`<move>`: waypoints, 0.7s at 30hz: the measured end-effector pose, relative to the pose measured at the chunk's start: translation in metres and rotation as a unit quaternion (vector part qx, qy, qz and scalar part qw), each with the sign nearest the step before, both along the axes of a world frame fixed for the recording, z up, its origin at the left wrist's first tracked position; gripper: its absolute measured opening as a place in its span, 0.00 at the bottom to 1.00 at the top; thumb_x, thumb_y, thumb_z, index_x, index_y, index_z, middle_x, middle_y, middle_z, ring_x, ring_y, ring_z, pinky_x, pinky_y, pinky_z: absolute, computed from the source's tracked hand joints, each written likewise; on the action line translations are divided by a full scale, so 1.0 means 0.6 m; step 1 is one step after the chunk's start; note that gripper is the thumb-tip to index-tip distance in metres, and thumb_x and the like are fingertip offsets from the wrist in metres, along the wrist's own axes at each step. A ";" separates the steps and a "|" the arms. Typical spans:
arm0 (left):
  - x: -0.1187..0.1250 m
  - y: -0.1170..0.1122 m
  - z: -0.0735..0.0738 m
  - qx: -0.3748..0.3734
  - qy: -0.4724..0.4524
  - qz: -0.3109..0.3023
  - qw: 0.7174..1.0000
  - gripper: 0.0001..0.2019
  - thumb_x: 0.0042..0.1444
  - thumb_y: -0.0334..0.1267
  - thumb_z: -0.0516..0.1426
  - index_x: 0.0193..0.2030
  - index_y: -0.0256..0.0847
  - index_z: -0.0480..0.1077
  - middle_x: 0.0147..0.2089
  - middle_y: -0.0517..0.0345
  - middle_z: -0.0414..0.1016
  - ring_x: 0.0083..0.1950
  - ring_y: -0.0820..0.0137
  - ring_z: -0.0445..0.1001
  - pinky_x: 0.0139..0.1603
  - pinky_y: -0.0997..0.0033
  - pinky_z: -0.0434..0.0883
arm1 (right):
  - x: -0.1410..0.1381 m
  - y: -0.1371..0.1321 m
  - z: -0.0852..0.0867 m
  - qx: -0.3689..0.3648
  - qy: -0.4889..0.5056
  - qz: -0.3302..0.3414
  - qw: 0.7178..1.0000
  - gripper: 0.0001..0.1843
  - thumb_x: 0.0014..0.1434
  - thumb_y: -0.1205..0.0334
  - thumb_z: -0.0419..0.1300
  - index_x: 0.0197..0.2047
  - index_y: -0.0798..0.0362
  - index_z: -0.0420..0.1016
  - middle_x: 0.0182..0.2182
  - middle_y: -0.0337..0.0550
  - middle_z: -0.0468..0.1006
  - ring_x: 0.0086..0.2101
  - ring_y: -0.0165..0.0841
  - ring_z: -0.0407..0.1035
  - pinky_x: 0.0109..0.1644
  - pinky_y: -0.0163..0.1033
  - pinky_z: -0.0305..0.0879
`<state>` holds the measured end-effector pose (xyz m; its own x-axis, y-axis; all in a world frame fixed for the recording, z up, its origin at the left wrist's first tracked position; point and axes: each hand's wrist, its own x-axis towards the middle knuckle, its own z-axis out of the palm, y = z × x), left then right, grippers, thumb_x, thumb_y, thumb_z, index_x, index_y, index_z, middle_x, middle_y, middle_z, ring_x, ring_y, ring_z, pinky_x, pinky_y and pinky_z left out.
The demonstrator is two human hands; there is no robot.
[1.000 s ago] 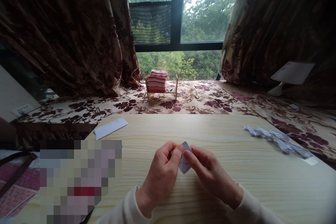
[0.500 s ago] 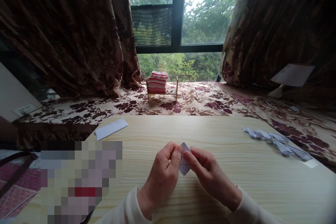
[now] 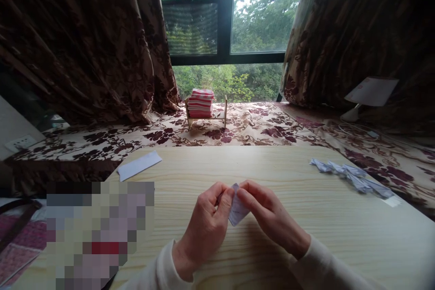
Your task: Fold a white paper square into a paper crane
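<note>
Head view: a pale wood-grain table (image 3: 190, 165) fills the lower half of the frame, its streaks running mostly from side to side. Beyond its far edge, a ledge draped in cream cloth with maroon flowers (image 3: 163, 135) stretches across the middle, and above that a dark-framed window (image 3: 224, 18) gives onto green trees and a bright sky. Heavy patterned curtains (image 3: 71, 31) hang at the upper left and upper right, leaving those corners in deep shade. On the ledge at centre I can see a small wooden rack (image 3: 225, 113) with a stack of red-and-white striped cloths (image 3: 201, 104); a table lamp (image 3: 372, 90) leans at the right, and a wall socket (image 3: 21, 143) shows at the left edge.

At bottom centre, the left hand (image 3: 207, 224) pinches a small piece of folded paper (image 3: 237, 211) between thumb and fingers, and the right hand (image 3: 275, 217) grips its other side; both are closed on it, above the table. A flat strip of white paper (image 3: 139, 166) lies at the table's far left corner, and a row of folded paper pieces (image 3: 353, 177) lies along the right edge.

As for writing, the paper in the fingers bears faint dark marks, too small to read. A pixelated block (image 3: 102, 235) hides whatever is at lower left.
</note>
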<state>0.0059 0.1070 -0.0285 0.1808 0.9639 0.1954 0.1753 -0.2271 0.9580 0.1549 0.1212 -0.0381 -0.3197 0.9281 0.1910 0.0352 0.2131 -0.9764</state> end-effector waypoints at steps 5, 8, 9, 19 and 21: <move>0.005 -0.002 0.001 -0.006 -0.004 0.001 1.000 0.15 0.63 0.44 0.50 0.28 0.39 0.64 0.24 0.64 0.61 0.25 0.75 0.58 0.26 0.76 0.58 | -0.004 -0.004 -0.002 0.016 -0.004 -0.019 1.000 0.23 0.62 0.45 0.52 0.23 0.52 0.58 0.21 0.33 0.56 0.24 0.26 0.51 0.26 0.33 0.50; 0.005 -0.002 0.000 0.002 0.012 -0.005 1.000 0.15 0.62 0.43 0.50 0.27 0.39 0.63 0.23 0.64 0.60 0.26 0.75 0.58 0.26 0.76 0.58 | -0.002 -0.003 0.002 0.002 -0.004 -0.035 0.999 0.25 0.62 0.42 0.50 0.23 0.52 0.56 0.21 0.33 0.55 0.24 0.26 0.50 0.26 0.33 0.51; 0.005 -0.002 0.000 0.006 0.018 -0.013 1.000 0.15 0.62 0.43 0.50 0.27 0.39 0.63 0.23 0.64 0.60 0.26 0.75 0.58 0.26 0.76 0.58 | -0.001 -0.002 0.003 0.001 -0.007 -0.039 0.999 0.25 0.61 0.41 0.50 0.23 0.51 0.56 0.21 0.33 0.55 0.23 0.26 0.50 0.25 0.33 0.51; 0.010 0.006 -0.007 -0.007 -0.034 0.090 0.995 0.15 0.61 0.45 0.52 0.29 0.38 0.67 0.23 0.64 0.63 0.26 0.75 0.60 0.27 0.76 0.59 | -0.005 0.003 0.007 0.001 -0.021 -0.046 0.999 0.26 0.62 0.40 0.48 0.24 0.53 0.63 0.22 0.36 0.62 0.26 0.29 0.57 0.30 0.35 0.57; 0.011 0.005 -0.007 -0.005 -0.036 0.087 0.996 0.15 0.61 0.46 0.52 0.28 0.38 0.67 0.22 0.64 0.62 0.25 0.75 0.59 0.26 0.76 0.58 | -0.008 0.001 0.006 0.011 -0.012 -0.045 0.999 0.25 0.60 0.40 0.52 0.24 0.53 0.62 0.22 0.35 0.61 0.25 0.28 0.56 0.28 0.34 0.56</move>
